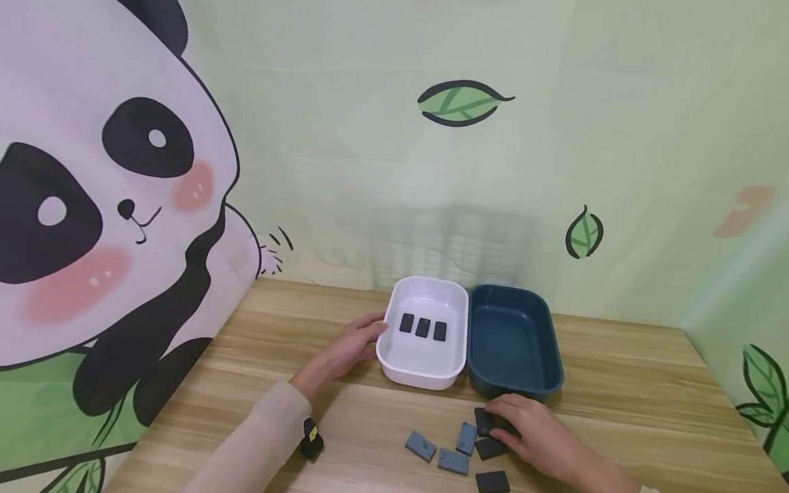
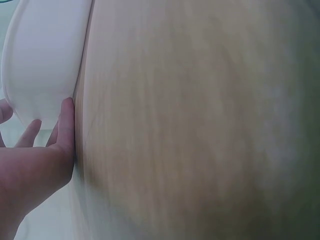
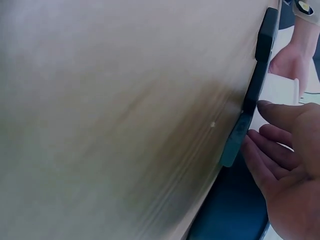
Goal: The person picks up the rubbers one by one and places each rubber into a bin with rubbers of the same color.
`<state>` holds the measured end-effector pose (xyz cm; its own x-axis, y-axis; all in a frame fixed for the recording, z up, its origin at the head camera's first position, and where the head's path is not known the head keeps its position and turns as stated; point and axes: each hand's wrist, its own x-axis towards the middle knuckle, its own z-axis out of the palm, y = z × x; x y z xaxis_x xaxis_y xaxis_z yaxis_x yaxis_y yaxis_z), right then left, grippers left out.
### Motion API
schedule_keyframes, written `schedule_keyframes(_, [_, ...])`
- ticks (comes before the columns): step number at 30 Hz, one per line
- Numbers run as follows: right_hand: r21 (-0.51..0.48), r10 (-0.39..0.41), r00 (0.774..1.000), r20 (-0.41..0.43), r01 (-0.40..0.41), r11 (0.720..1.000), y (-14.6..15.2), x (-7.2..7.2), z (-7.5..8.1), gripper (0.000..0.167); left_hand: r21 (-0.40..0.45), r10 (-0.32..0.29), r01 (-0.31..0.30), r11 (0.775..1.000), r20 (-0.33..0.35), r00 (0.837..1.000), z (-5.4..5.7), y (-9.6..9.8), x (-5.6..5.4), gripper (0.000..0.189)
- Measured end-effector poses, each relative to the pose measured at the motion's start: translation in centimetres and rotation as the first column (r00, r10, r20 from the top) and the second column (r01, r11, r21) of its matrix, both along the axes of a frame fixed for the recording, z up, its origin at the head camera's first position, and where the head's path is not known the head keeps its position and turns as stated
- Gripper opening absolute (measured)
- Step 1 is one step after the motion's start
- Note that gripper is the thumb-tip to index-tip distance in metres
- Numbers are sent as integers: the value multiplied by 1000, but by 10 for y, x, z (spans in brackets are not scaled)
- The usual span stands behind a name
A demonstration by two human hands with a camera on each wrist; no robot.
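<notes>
My left hand rests its fingers against the left side of a white plastic basin, which has three small black tiles lying in a row inside. In the left wrist view, fairly straight fingers meet the basin's outer wall. My right hand is low over the table, in front of a dark blue basin. Its fingertips and thumb touch near a black tile, with a gap between them. Another black tile lies beside the thumb. Part of the tile group is hidden beneath this hand.
Several grey-blue tiles lie left of my right hand, and one more black tile is nearer the front edge. The two basins stand side by side near the green wall. A black wrist device shows by my left sleeve.
</notes>
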<state>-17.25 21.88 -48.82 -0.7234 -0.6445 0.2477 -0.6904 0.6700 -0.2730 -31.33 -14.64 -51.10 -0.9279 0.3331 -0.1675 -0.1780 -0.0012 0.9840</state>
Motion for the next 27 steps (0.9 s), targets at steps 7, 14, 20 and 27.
schedule_keyframes(7, [-42, 26, 994, 107, -21, 999, -2, -5, 5, 27, 6, -2, 2, 1000, 14, 1000, -2, -1, -2, 55])
schedule_keyframes(14, [3, 7, 981, 194, -8, 1000, -5, -8, 11, 29, -3, -9, 9, 1000, 2, 1000, -3, -2, 0, 56])
schedule_keyframes(20, [14, -3, 977, 214, 0, 1000, -6, -10, 11, 29, -2, -3, 3, 1000, 7, 1000, -3, -1, 0, 56])
schedule_keyframes(27, [26, -2, 974, 226, -4, 1000, -6, -12, 12, 29, 1, -1, 1, 1000, 5, 1000, -3, 0, -2, 55])
